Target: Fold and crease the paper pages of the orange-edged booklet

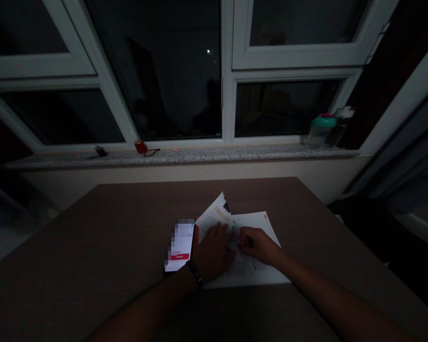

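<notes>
Left hand (pixel 214 251) splayed open, pressing white paper sheets (pixel 251 268) onto brown wood counter (pixel 135 213) to pin them; right hand (pixel 258 245) curled at fold, grasp unclear.

Dark wood-grain table (pixel 92 237) bearing printed paper sheets (pixel 251 266) and a smartphone (pixel 180 244), screen up. Beyond it, a speckled granite windowsill (pixel 235 154) holds a teal-lidded plastic bottle (pixel 320 130), a second clear bottle (pixel 337 130) and a small red object (pixel 141 147).
</notes>
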Action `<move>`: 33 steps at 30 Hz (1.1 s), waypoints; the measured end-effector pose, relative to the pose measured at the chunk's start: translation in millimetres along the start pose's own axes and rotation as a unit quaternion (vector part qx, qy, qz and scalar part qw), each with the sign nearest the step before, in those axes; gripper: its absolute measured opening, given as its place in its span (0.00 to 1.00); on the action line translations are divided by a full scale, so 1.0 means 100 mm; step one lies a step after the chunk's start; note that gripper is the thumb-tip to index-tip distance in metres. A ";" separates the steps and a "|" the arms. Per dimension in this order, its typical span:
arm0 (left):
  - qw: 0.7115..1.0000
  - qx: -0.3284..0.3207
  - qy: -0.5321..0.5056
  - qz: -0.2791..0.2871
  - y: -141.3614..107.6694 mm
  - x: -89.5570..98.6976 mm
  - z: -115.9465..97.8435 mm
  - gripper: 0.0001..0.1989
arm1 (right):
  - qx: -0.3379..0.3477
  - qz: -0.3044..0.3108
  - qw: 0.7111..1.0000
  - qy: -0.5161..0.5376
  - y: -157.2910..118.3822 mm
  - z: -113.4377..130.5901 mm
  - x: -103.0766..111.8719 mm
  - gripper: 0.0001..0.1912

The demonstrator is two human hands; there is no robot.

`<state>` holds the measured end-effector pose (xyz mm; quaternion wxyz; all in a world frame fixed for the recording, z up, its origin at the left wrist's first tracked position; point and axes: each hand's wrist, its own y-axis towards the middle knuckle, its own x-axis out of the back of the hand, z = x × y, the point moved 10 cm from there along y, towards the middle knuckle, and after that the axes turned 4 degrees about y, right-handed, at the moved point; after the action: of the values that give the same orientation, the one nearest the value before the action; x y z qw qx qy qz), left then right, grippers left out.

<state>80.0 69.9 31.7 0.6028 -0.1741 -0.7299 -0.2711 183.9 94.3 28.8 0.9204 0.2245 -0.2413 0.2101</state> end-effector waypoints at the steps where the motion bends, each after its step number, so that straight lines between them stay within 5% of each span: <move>1: 1.000 0.000 -0.002 0.000 0.00 -0.01 0.00 0.26 | -0.001 0.004 1.000 0.003 0.00 0.00 -0.01 0.08; 14: 1.000 -0.003 -0.005 0.003 0.01 -0.03 0.01 0.27 | 0.091 0.112 0.989 0.034 -0.10 0.18 -0.21 0.07; 26: 1.000 -0.023 -0.004 -0.010 -0.02 0.05 -0.08 0.24 | 0.033 -0.041 0.996 -0.066 -0.03 0.00 0.08 0.06; 33: 1.000 -0.016 -0.009 -0.015 0.00 0.07 -0.08 0.20 | 0.079 0.011 0.995 -0.052 -0.03 0.11 -0.01 0.08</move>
<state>85.0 64.8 39.8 0.5896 -0.1750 -0.7331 -0.2904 180.7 85.4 35.9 0.8839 0.3042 -0.2738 0.2264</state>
